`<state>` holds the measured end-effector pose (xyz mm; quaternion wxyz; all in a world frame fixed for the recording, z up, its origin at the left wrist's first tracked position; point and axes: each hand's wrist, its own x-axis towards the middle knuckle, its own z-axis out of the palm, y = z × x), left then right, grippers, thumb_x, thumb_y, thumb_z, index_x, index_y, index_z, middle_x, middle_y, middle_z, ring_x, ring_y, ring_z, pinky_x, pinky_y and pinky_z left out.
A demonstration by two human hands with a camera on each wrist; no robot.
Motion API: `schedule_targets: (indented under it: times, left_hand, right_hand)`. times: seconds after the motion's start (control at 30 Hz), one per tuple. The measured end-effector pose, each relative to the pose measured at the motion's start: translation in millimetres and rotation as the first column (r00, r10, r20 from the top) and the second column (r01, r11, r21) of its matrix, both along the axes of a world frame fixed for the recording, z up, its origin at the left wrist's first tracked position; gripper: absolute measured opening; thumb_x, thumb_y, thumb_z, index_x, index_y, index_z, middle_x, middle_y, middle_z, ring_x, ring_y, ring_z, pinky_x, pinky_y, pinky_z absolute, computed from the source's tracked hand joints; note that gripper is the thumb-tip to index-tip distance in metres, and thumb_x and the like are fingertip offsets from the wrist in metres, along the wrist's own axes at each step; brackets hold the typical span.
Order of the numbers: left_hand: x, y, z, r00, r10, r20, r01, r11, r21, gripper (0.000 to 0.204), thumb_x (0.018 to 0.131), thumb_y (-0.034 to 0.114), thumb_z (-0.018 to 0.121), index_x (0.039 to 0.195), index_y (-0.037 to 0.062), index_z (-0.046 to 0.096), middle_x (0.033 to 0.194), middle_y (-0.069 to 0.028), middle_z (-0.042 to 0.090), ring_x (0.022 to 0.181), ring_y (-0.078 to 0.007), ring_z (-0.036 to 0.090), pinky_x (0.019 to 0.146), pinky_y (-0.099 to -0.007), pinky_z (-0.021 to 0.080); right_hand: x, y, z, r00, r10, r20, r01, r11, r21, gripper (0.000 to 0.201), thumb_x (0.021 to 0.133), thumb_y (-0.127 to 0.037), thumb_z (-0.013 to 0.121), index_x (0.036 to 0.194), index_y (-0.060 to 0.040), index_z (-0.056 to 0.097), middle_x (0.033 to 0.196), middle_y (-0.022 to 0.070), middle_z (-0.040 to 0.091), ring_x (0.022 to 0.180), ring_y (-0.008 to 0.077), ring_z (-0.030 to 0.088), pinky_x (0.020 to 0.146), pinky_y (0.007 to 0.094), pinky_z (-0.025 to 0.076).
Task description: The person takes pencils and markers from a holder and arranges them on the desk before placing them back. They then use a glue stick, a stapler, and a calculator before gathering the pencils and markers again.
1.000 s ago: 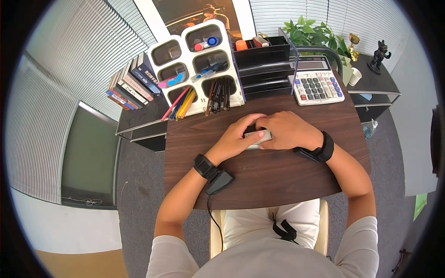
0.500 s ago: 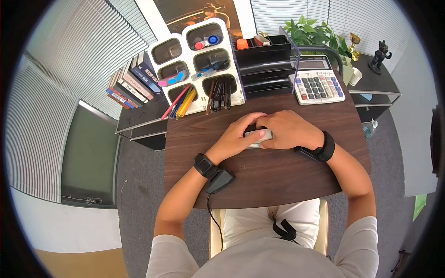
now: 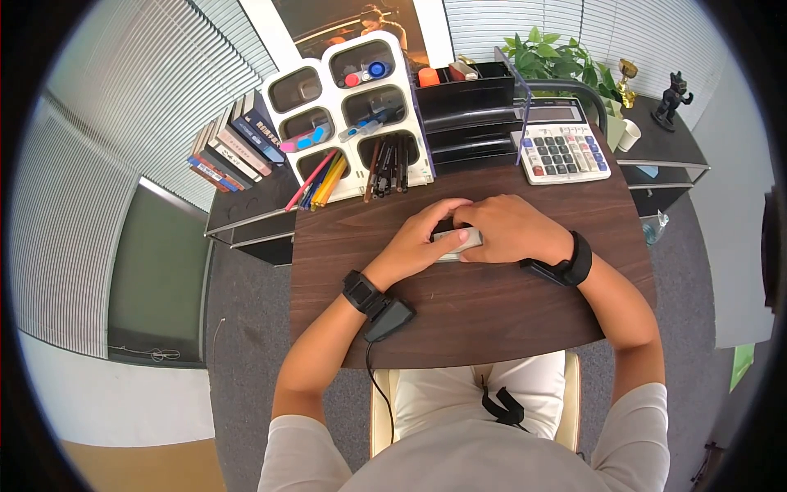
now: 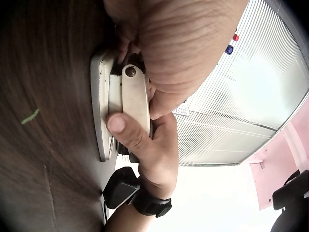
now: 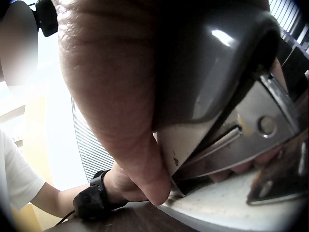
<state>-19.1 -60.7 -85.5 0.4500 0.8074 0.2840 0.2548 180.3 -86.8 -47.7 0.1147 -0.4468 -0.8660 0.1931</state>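
A pale stapler (image 3: 471, 239) sits on the desk between the two hands in the head view. The left hand (image 3: 418, 244) curls round its left part, thumb on top. From the other side the right hand (image 3: 516, 234) grips it, fingers bent over the far edge. In the left wrist view the stapler (image 4: 136, 99) lies between the large near left hand (image 4: 186, 43) and the right hand (image 4: 157, 157), whose thumb presses its side. The right wrist view shows the stapler's dark cover (image 5: 207, 63) and metal parts, close to the right hand (image 5: 108, 82).
Behind the hands stand a white pen organizer (image 3: 334, 111) with pencils and markers, a black tray rack (image 3: 467, 107) and a calculator (image 3: 566, 152). Books (image 3: 238, 148) are at the left; a plant (image 3: 545, 61), a cup (image 3: 629, 135) and a black figurine (image 3: 672, 100) are at the right.
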Motion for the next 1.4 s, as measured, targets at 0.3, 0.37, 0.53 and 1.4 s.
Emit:
schedule_targets:
  times: [0.3,0.37,0.53,1.4]
  left_hand:
    - [-0.1,0.6,-2.1,1.0,-0.003,0.003,0.003,1.0,-0.022,0.051,0.094,0.03,0.059,0.135,0.0045,0.045,0.129,-0.012,0.055,0.12,-0.0215,0.051,0.102,-0.0342,0.039]
    - [-0.1,0.2,-1.3,1.0,-0.001,0.004,0.001,1.0,-0.019,0.051,0.094,0.03,0.059,0.135,0.0045,0.045,0.129,-0.0119,0.055,0.12,-0.0214,0.051,0.102,-0.0342,0.039]
    - [0.0,0.2,-2.2,1.0,0.005,0.008,-0.005,1.0,0.003,0.051,0.093,0.029,0.059,0.135,0.0044,0.045,0.128,-0.0118,0.055,0.119,-0.0213,0.052,0.102,-0.0342,0.039]
    - [0.5,-0.1,0.2,1.0,0.003,-0.009,-0.003,1.0,-0.011,0.049,0.093,0.026,0.06,0.134,0.0031,0.046,0.13,-0.0116,0.055,0.121,-0.0206,0.051,0.103,-0.0341,0.038]
  right_hand:
    - [0.5,-0.8,-1.2,1.0,0.005,-0.019,-0.004,0.999,0.034,0.036,0.069,-0.03,0.073,0.092,-0.0047,0.061,0.074,0.017,0.064,0.074,0.0373,0.063,0.067,0.0446,0.048]
    - [0.4,-1.1,-1.1,1.0,0.006,-0.023,-0.005,0.999,0.049,0.035,0.069,-0.03,0.073,0.092,-0.0048,0.061,0.074,0.0171,0.064,0.074,0.0374,0.063,0.067,0.0446,0.048]
    - [0.1,-0.5,-1.2,1.0,-0.002,-0.012,0.003,1.0,0.029,0.034,0.07,-0.03,0.072,0.09,-0.0048,0.061,0.075,0.017,0.065,0.074,0.0376,0.063,0.067,0.0449,0.048]
    - [0.2,0.1,-1.8,1.0,0.005,-0.001,-0.005,0.999,0.034,0.037,0.07,-0.032,0.073,0.091,-0.0034,0.063,0.076,0.0162,0.067,0.076,0.0351,0.065,0.071,0.0435,0.05]
